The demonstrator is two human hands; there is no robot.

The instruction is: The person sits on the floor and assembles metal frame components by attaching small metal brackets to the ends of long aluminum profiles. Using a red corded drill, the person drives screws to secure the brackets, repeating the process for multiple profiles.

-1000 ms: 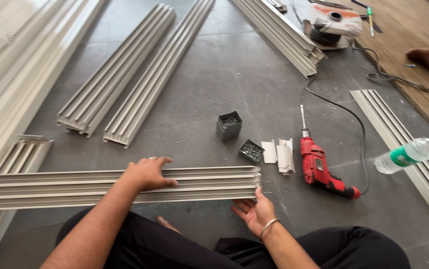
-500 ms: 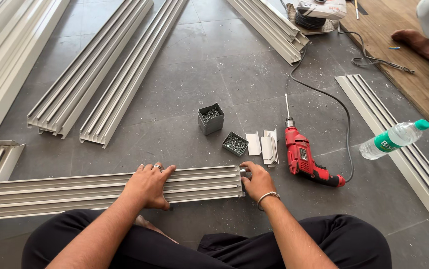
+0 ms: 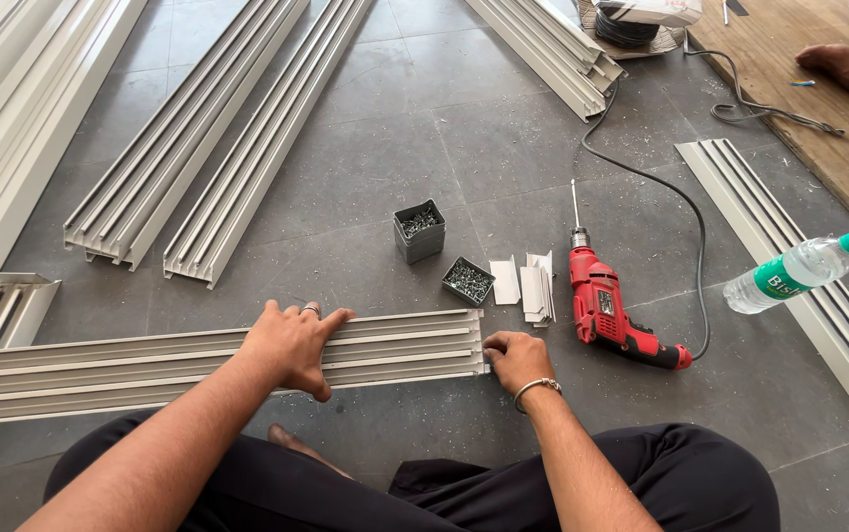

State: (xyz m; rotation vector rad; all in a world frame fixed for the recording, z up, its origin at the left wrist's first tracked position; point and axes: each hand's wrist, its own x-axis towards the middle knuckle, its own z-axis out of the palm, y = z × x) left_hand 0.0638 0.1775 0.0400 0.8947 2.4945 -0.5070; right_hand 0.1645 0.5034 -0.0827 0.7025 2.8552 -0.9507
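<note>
A long cream aluminium track section (image 3: 148, 365) lies crosswise on the grey tiled floor (image 3: 365, 167), right in front of the seated person's crossed legs. The left hand (image 3: 291, 345) rests flat on top of it, fingers spread, its grip open and not wrapped around anything. The right hand (image 3: 515, 360) sits at the section's cut right end, fingertips touching that end; whether they pinch it cannot be told.

Beyond the end there is a strip of bare floor before a small open box of screws (image 3: 468, 280), a taller box of screws (image 3: 419, 231) behind it, and folded white angle brackets (image 3: 531, 286). A red corded drill (image 3: 611, 310) lies just right of the brackets. Further right, a plastic water bottle (image 3: 797, 272) rests on another track length (image 3: 799, 286). Two more track lengths (image 3: 207, 158) lie diagonally on the far left.
</note>
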